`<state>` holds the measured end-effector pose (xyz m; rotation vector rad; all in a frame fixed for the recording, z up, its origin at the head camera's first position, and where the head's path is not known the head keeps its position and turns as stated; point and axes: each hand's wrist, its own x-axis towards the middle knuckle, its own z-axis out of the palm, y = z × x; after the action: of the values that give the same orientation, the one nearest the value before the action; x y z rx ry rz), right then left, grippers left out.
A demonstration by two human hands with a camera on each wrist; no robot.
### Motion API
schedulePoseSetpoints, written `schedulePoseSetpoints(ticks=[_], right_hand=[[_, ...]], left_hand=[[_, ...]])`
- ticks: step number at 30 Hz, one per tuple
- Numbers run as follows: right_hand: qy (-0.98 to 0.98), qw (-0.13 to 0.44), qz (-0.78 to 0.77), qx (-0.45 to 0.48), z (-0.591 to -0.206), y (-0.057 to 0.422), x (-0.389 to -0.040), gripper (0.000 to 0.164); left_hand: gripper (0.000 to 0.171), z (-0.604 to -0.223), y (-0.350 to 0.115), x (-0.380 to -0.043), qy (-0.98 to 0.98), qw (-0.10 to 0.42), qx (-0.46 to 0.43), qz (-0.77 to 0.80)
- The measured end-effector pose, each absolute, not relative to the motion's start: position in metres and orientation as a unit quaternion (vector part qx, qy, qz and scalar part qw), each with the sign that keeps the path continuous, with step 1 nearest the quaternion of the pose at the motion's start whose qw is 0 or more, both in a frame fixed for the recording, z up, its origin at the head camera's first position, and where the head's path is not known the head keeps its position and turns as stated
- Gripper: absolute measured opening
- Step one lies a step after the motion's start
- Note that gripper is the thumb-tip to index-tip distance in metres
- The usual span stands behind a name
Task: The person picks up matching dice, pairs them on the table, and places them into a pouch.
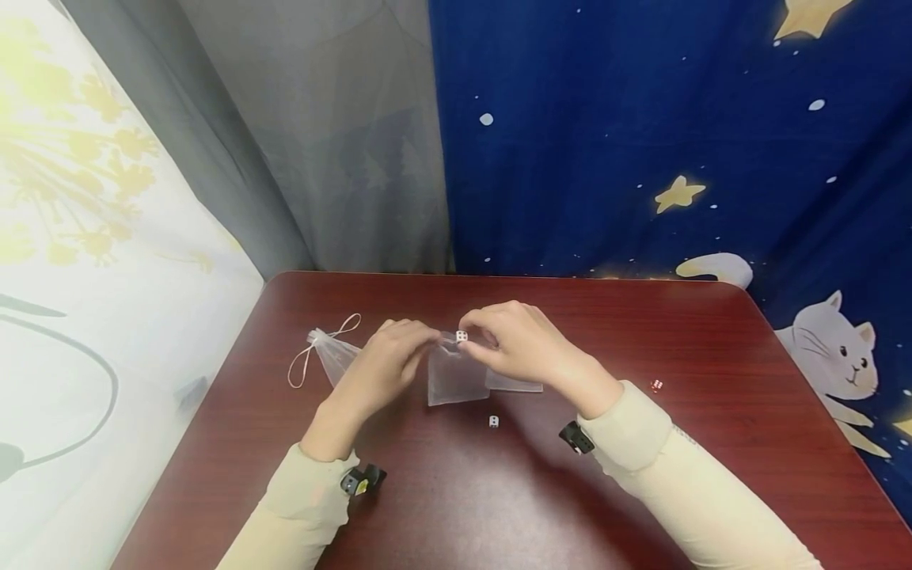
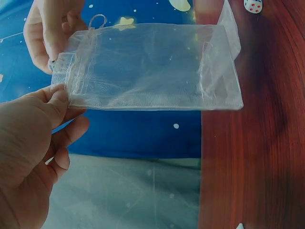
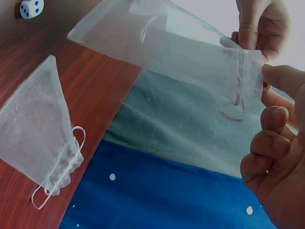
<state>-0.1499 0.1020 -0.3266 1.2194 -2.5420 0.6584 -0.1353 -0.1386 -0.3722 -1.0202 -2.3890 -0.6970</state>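
Note:
My left hand (image 1: 381, 360) pinches the mouth edge of a sheer white drawstring bag (image 1: 457, 378) between thumb and fingers. In the left wrist view the same bag (image 2: 147, 67) hangs stretched out from that pinch, its cord loop at the far edge. My right hand (image 1: 523, 340) pinches a white die (image 1: 461, 336) between thumb and index finger, right at the bag's mouth. Fingers mostly cover that die in both wrist views. I cannot tell whether any of it is inside the bag. Another white die (image 1: 494, 421) lies on the table in front of the bag.
A second mesh bag (image 1: 329, 352) with looped white cords lies behind my left hand. A third bag (image 3: 35, 119) lies flat under my right hand. One red die (image 1: 656, 385) sits on the dark red table (image 1: 442, 507) to the right. Curtains (image 1: 570, 158) hang behind the table.

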Motion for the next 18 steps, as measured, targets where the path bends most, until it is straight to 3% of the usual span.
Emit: schedulePoseSetpoints(ticks=[18], right_hand=[[-0.87,0.14,0.23,0.412,-0.331,0.1024,-0.1501,0.017]], left_hand=[[0.011,-0.3721,-0.139,-0.134,-0.853,0.251,-0.371,-0.268]])
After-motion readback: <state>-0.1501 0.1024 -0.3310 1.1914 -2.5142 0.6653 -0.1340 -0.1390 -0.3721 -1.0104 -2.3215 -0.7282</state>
